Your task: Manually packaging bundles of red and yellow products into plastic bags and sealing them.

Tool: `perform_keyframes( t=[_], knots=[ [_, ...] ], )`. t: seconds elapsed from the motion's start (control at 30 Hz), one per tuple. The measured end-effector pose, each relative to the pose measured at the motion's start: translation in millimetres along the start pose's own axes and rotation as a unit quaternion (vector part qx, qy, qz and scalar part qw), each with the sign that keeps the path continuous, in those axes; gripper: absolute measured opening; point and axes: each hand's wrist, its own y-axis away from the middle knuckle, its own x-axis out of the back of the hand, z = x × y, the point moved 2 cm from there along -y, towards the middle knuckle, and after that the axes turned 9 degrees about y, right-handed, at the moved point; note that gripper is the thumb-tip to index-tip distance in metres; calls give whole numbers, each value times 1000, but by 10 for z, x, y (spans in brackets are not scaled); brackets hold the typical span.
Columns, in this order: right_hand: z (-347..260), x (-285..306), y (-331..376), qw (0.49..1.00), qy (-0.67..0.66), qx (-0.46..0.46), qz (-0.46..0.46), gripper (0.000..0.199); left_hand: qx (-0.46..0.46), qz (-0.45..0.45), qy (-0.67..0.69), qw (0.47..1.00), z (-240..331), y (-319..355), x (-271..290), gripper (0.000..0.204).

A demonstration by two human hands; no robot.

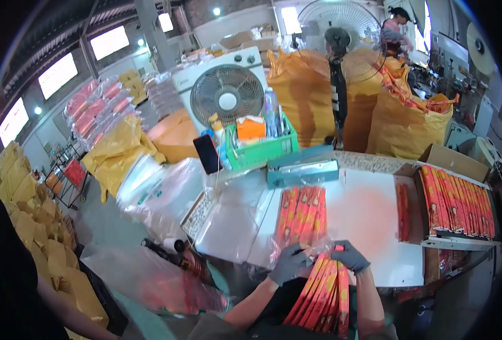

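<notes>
Left hand (289,263), grey-gloved, closed around the left edge of a bundle of long red-and-orange packets (323,294) at the near edge of the white worktop (370,221). Right hand (350,256), also grey-gloved, closed over the top right of the same bundle. Bundle tilted, upper end at the hands, lower end running down toward the body between the forearms. Upper end entering the mouth of a clear plastic bag (302,218) lying flat on the worktop just beyond the hands; a row of similar packets visible inside the bag, though how far the held bundle reaches in cannot be told through the crumpled film.

Far of the bag: a teal heat-sealer bar (302,170) across the worktop, and behind it a green basket (259,150) filled with bottles and small items. Black phone (208,154) propped upright left of the basket. White box fan (226,95) behind. Loose clear plastic sheets (166,192) heaped to the left of the worktop.

Right side: a thin stack of red packets (402,211) on the worktop, and a tray of packets (458,201) set side by side further right. Large orange sacks (404,122) at the far right, a pedestal fan (337,34) in front of them. Another person (395,28) standing far back.
</notes>
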Motion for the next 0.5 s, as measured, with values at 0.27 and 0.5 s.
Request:
perform_keyframes(
  t=[0.27,0.5],
  knots=[
    [-140,-23,182,999,33,27,34,21,-199,112,125,965,256,-300,171,8],
    [76,120,166,997,21,76,29,49,-550,-219,-461,661,-61,-100,-647,14]
  ],
)
